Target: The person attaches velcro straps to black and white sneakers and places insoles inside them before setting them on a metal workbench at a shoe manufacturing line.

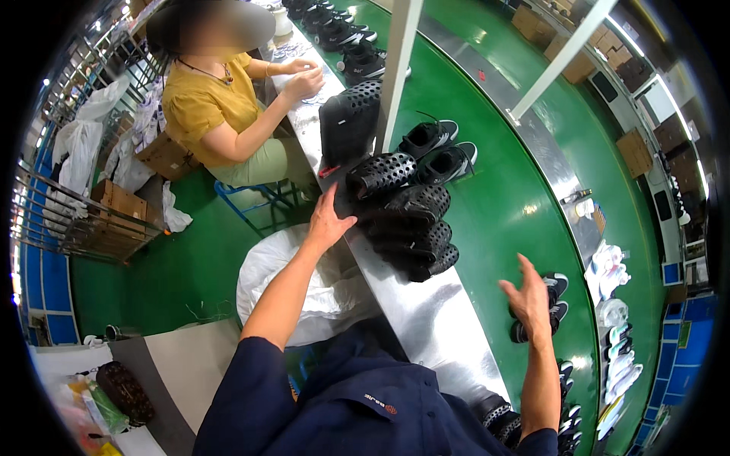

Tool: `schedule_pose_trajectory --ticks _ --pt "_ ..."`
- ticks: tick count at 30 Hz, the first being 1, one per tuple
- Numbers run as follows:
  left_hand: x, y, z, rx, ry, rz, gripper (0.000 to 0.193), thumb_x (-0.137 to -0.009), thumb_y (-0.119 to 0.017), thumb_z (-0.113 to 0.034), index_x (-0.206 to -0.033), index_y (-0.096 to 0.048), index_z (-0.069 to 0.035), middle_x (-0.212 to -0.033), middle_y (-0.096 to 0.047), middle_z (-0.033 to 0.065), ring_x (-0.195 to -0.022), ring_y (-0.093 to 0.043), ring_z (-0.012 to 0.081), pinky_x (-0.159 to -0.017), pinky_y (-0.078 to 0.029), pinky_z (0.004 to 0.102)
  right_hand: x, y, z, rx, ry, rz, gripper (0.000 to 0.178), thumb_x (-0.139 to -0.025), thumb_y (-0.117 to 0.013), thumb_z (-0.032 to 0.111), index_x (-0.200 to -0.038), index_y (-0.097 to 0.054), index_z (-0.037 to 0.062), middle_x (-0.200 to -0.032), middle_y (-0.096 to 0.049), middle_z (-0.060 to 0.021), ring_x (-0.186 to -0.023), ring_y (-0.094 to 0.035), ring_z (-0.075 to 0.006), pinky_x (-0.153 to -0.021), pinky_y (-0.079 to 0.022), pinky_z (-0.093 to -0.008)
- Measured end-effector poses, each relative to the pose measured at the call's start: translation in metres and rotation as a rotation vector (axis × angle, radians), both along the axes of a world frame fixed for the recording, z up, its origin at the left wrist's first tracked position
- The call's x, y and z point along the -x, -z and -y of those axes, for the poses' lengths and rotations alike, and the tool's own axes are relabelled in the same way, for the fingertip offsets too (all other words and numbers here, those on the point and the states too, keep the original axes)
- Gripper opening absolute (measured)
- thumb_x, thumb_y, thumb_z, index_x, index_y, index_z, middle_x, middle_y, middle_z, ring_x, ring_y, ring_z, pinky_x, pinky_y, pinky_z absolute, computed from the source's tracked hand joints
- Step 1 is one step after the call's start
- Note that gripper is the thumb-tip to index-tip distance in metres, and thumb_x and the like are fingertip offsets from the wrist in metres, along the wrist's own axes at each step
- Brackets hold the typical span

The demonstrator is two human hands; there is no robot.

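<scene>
My left hand (328, 223) is open, fingers spread, at the left edge of the metal table, beside a row of black shoe-shaped pieces dotted with round holes (386, 172). It holds nothing. Several more of these perforated pieces (435, 242) lie close together behind and below the first. My right hand (530, 298), also open with nothing in it, is raised over the green surface on the right. Nearest to it is a pair of black shoes with pale soles (557, 286), partly covered by the hand. Another black lace-up pair (449, 163) stands beyond the perforated pieces.
A white post (399, 68) rises beside a black perforated bin (351, 125). Across from me a person in a yellow top (209, 114) works with both hands at the table. A white sack (266, 285) is below my left arm. More shoes (338, 34) line the far end.
</scene>
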State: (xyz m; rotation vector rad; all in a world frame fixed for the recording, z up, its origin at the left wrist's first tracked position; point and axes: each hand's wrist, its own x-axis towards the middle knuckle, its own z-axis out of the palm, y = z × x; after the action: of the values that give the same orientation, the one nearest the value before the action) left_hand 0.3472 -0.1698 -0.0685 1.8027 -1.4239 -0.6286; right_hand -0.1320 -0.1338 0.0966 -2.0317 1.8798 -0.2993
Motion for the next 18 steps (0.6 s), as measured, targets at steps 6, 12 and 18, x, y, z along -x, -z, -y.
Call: schedule_pose_trajectory --ticks 6,12,18 --pt "-0.016 -0.013 0.047 0.022 0.184 0.000 0.116 -0.068 -0.092 -0.018 -0.164 -0.027 -0.014 -0.161 -0.038 0.0219 -0.147 -0.042 0.0385 -0.121 -0.037 0.0436 -0.141 -0.011 0.047 -0.060 -0.256 0.188 0.084 -0.079 -0.089 0.019 -0.150 -0.047 0.0083 -0.150 -0.049 -0.0241 -0.127 -0.061 -0.0413 -0.106 -0.053 -0.0450" --pt "-0.020 -0.013 0.069 -0.050 0.255 -0.125 0.106 -0.066 -0.093 -0.018 -0.156 -0.038 -0.009 -0.144 -0.058 0.0213 -0.136 -0.055 0.0378 -0.115 -0.044 0.0416 -0.184 0.005 0.076 0.145 -0.382 0.272 0.052 -0.085 -0.081 0.012 -0.134 -0.062 0.0075 -0.139 -0.057 -0.0169 -0.118 -0.063 -0.0397 -0.096 -0.056 -0.0449" --pt "-0.025 -0.042 0.091 -0.098 0.288 -0.089 0.092 -0.068 -0.091 -0.025 -0.146 -0.048 0.000 -0.127 -0.068 0.0216 -0.124 -0.064 0.0357 -0.110 -0.047 0.0401 -0.230 -0.019 0.119 0.267 -0.556 0.165 0.049 -0.085 -0.079 0.011 -0.131 -0.063 0.0045 -0.127 -0.062 -0.0167 -0.109 -0.062 -0.0375 -0.095 -0.053 -0.0446"
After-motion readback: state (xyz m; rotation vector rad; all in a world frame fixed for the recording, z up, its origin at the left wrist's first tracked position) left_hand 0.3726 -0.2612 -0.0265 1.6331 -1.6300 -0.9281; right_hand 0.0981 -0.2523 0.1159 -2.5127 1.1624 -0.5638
